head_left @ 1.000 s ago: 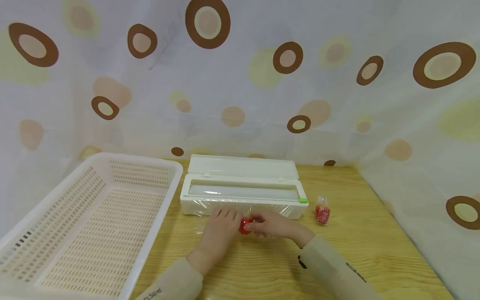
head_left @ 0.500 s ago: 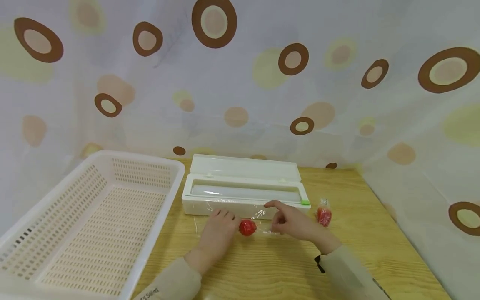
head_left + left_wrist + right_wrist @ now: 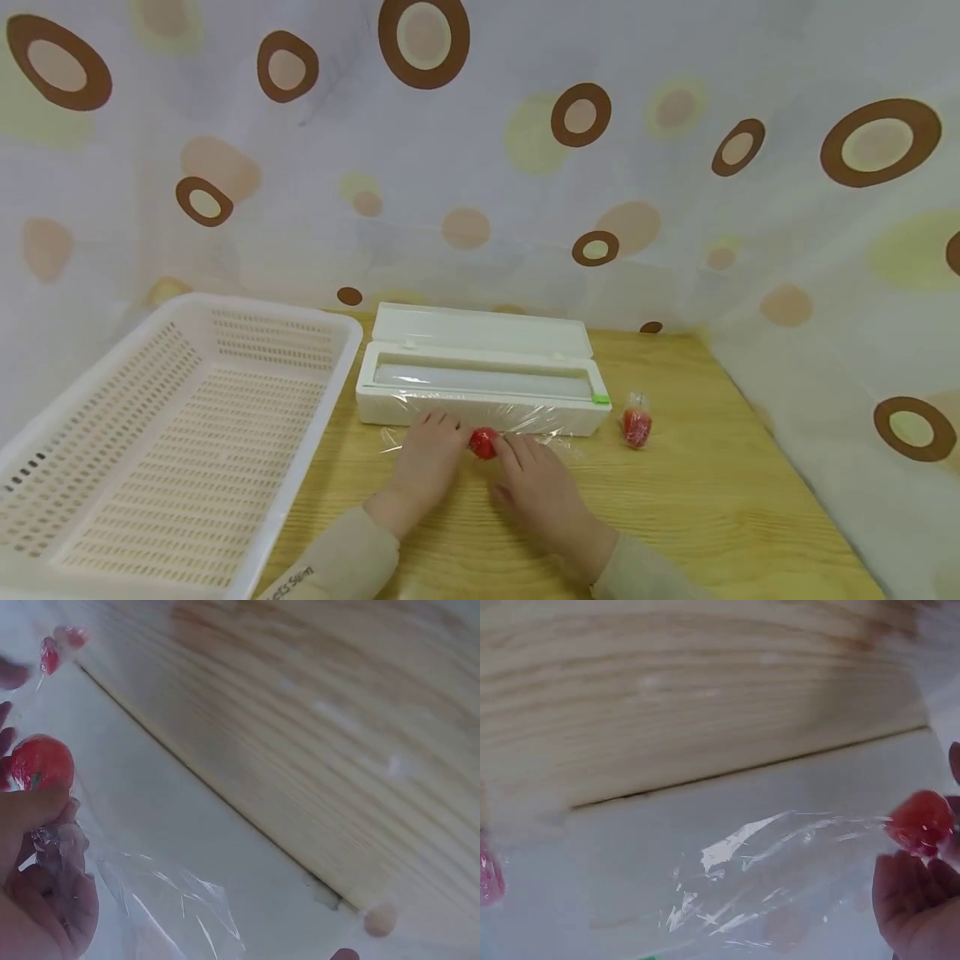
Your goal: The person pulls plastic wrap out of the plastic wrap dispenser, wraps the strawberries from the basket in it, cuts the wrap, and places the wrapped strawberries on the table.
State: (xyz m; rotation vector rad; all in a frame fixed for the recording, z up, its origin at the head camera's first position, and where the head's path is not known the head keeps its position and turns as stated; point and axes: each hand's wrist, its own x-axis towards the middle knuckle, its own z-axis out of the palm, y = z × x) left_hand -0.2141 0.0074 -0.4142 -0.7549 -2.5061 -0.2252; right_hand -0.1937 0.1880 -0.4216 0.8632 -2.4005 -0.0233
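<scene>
A small red fruit (image 3: 483,443), rounded like a tomato, lies just in front of the wrap dispenser with clear plastic wrap (image 3: 517,415) about it. The wrist views show its glossy skin and a little green. On its left side my left hand (image 3: 427,458) has its thumb against the fruit (image 3: 43,761). Its curled fingers (image 3: 75,907) hold crinkled film. My right hand (image 3: 540,492) comes in from the other side, its fingertips touching the fruit and film, its thumb apart below. The fruit's underside is hidden.
The white dispenser box (image 3: 480,412) stands with its lid up, a film roll (image 3: 483,381) inside and a green cutter (image 3: 601,399) at its right end. A wrapped red fruit (image 3: 637,427) lies to the right. A white slotted basket (image 3: 348,350) fills the left side.
My right hand moved away to the right over the film, one finger extended, then came back to the fruit. My left hand stays beside the fruit. The head view shifted slightly.
</scene>
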